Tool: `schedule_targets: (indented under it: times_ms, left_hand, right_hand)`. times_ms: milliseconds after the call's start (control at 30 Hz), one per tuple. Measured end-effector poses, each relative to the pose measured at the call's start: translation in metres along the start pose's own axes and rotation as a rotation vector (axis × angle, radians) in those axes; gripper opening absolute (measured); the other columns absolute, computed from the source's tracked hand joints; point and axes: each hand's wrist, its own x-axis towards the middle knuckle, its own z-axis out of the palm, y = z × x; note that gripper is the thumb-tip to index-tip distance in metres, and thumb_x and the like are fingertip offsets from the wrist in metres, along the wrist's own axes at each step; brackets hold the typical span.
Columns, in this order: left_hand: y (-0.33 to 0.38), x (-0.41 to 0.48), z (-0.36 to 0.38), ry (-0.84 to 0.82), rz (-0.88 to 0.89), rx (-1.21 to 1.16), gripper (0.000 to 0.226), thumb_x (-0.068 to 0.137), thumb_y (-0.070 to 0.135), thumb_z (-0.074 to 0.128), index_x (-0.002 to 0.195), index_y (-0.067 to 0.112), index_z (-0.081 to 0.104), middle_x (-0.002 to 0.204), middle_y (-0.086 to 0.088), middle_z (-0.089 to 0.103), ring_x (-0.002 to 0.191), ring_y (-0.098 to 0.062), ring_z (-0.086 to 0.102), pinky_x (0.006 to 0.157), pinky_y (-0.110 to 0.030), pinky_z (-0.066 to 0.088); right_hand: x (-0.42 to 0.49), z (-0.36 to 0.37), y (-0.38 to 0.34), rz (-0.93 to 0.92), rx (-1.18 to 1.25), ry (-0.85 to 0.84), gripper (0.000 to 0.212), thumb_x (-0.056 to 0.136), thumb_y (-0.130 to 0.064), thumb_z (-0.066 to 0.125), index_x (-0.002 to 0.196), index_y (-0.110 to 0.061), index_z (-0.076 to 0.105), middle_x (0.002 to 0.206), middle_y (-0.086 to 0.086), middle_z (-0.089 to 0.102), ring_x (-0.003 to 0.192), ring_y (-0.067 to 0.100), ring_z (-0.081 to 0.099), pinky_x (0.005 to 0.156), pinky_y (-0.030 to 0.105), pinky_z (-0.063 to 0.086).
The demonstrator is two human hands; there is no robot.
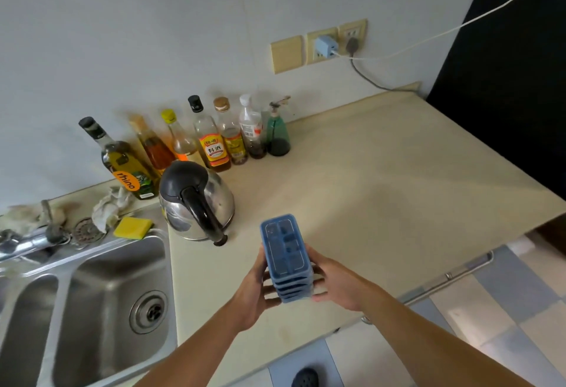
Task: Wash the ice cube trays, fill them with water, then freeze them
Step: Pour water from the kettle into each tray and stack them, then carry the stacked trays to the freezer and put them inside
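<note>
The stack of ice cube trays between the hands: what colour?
Blue, topped by a translucent blue lid; the ice cube trays show in the head view.

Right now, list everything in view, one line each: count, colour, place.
steel double sink: one, silver, left
beige countertop: one, beige, right of the sink
stack of blue plastic ice cube trays: one stack, blue, held above the countertop
steel kettle with black handle: one, silver and black, beside the sink
condiment bottles: six, mixed, in a row along the wall
green pump bottle: one, green, right end of that row
yellow sponge: one, yellow, on the sink rim
white cloth: one, white, behind the sink
left hand: one, grips the stack's left side
right hand: one, grips the stack's right side
</note>
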Motion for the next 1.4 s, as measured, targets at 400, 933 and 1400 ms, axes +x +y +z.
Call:
schedule_targets:
  times_ms: [400,933,1400]
  left_hand:
    - [0.042,0.067,0.212,-0.167,-0.007,0.115,0.061,0.08,0.086,0.048,0.106,0.04,0.078,0.109,0.006,0.076,0.105,-0.023,0.073,0.079,-0.039,0.06]
    - [0.073,0.136,0.5,-0.199,0.009,0.12,0.069,0.079,0.086,0.051,0.111,0.031,0.077,0.105,-0.001,0.077,0.101,-0.028,0.074,0.077,-0.04,0.061]
    - [0.108,0.226,0.575,-0.217,-0.044,0.097,0.068,0.08,0.081,0.047,0.118,0.03,0.071,0.114,-0.001,0.074,0.104,-0.025,0.073,0.083,-0.043,0.06]
  right_hand:
    - [-0.089,-0.195,-0.007,-0.034,0.107,0.231,0.094,0.064,-0.094,0.054,0.13,-0.028,0.065,0.129,0.0,0.069,0.119,0.022,0.066,0.11,0.051,0.047]
    - [-0.2,-0.467,-0.015,-0.108,0.174,0.28,0.082,0.077,-0.087,0.053,0.138,-0.033,0.058,0.135,0.002,0.063,0.124,0.028,0.061,0.112,0.056,0.044]
    - [-0.15,-0.582,-0.024,-0.088,0.223,0.318,0.088,0.06,-0.094,0.065,0.131,-0.043,0.057,0.128,-0.011,0.067,0.12,0.016,0.064,0.091,0.04,0.057]
